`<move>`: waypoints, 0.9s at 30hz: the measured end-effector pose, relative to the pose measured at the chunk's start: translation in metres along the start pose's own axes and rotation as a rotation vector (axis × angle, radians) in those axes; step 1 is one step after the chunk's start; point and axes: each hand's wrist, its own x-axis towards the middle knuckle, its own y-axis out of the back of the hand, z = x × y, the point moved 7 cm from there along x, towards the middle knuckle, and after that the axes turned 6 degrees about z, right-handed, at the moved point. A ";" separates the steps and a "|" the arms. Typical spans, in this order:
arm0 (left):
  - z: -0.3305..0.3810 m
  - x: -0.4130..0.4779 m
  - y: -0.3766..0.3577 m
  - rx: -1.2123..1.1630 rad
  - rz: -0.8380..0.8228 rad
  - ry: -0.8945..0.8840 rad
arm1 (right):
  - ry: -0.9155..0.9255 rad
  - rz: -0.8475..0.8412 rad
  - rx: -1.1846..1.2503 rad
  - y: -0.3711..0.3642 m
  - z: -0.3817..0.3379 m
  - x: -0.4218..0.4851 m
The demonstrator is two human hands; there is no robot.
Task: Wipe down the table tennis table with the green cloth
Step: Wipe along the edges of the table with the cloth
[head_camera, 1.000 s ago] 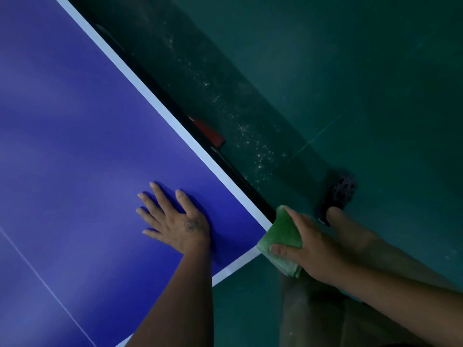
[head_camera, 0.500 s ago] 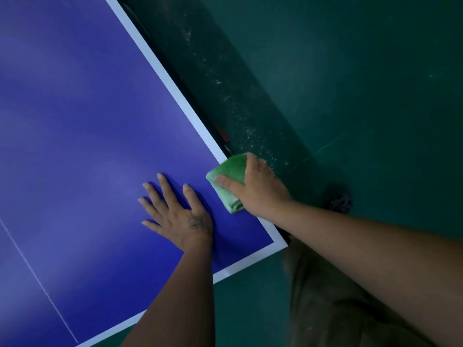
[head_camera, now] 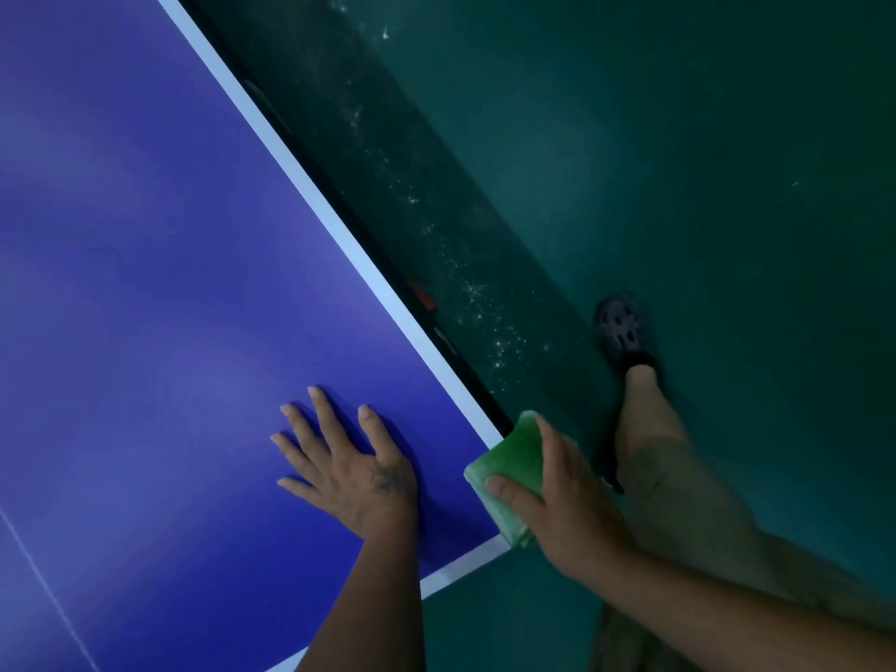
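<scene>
Shadow covers the strip beneath the table tennis table [head_camera: 145, 283] along its right edge. I can make out only a small red patch [head_camera: 421, 295] there, not what it is. The table runs out of view at the top, left and bottom, so only its near right corner shows.

My right hand [head_camera: 557, 506] grips the folded green cloth [head_camera: 509, 458], with the thumb across its top face and the fingers curled over the far side. The cloth sits at that corner against the white border line [head_camera: 310, 186]. I cannot tell how much of it rests on the top.

My left hand [head_camera: 349, 472] lies flat on the blue surface with its fingers spread, holding nothing, near the cloth but apart from it. A dark shoe [head_camera: 618, 327] stands on the green floor [head_camera: 727, 186].
</scene>
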 end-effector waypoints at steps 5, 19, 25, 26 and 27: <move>0.000 0.000 0.001 0.001 0.004 -0.006 | 0.064 0.042 -0.019 -0.003 -0.082 0.063; -0.001 0.005 0.000 -0.009 0.038 -0.029 | 0.035 -0.073 0.095 -0.002 -0.061 0.067; -0.004 0.005 -0.004 -0.002 0.036 -0.037 | -0.010 -0.059 0.010 -0.001 -0.091 0.082; -0.006 0.005 -0.006 -0.005 0.029 -0.028 | 0.001 -0.033 0.015 0.000 -0.112 0.096; -0.007 0.006 -0.007 -0.003 0.023 -0.017 | 0.015 -0.007 0.029 -0.001 -0.134 0.112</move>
